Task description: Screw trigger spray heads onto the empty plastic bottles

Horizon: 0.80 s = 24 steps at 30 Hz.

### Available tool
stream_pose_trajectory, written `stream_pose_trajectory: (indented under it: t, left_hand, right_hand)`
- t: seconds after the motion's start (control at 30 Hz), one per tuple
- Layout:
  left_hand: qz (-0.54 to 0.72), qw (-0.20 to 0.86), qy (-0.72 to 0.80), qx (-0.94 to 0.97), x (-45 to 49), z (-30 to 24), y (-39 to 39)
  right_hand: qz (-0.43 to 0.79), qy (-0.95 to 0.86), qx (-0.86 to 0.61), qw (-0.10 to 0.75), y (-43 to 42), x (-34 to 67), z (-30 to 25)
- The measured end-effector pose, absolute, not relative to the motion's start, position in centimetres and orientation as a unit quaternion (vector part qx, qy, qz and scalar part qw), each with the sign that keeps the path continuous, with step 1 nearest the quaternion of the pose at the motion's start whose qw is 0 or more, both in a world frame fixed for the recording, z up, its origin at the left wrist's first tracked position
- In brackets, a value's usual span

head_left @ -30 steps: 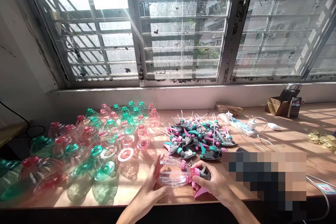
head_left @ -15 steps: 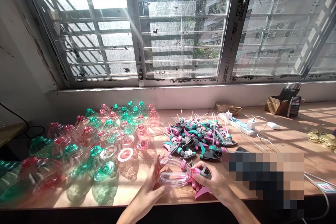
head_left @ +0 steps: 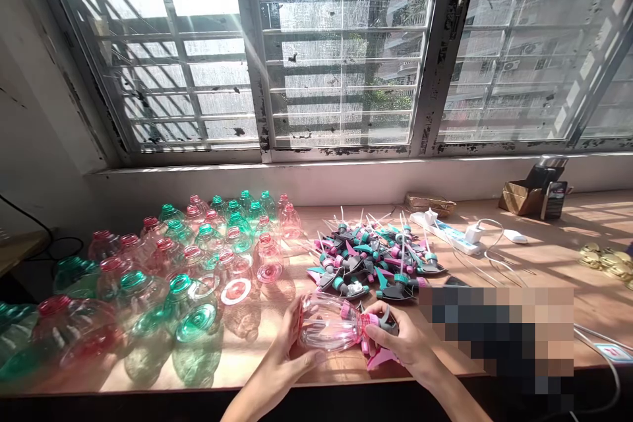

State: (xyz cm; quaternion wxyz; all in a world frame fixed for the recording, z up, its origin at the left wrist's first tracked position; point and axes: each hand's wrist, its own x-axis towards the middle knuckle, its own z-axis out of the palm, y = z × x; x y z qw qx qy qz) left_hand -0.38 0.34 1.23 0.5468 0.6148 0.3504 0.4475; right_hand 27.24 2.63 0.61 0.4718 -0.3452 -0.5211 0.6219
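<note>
A clear pink plastic bottle (head_left: 329, 328) lies on its side just above the wooden counter (head_left: 548, 257), near the front edge. My left hand (head_left: 291, 343) cups the bottle's base, fingers wrapped round it. My right hand (head_left: 403, 339) is closed on the pink and grey trigger sprayer head (head_left: 378, 333) at the bottle's neck. Behind them lies a heap of pink, teal and grey sprayer heads (head_left: 373, 260) with white dip tubes sticking up.
Many empty pink and green bottles (head_left: 182, 277) crowd the counter's left half. A white power strip (head_left: 448, 234) with cables, a cardboard box (head_left: 524, 198) and gold caps (head_left: 606, 260) are at the right. A blurred patch covers the near right. Barred windows stand behind.
The bottle has rolled slightly in my hands and my right hand has shifted a little on the sprayer head. Nothing else has moved.
</note>
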Motion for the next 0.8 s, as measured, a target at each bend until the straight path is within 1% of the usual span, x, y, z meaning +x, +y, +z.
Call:
stream_pose_trajectory:
  t: [0.27,0.53,0.8]
  left_hand:
    - [0.443,0.547,0.361,0.612,0.1,2.3,-0.1]
    - [0.46,0.571,0.344,0.587,-0.2,1.5,0.5]
    - [0.462,0.547,0.371,0.591,-0.1,1.9,0.3]
  right_hand:
    - [0.618,-0.527,-0.339,0.476,2.7,27.3,0.8]
    - [0.622,-0.514,-0.344,0.48,2.6,27.2,0.9]
    - [0.626,-0.505,-0.348,0.482,2.4,27.1,1.3]
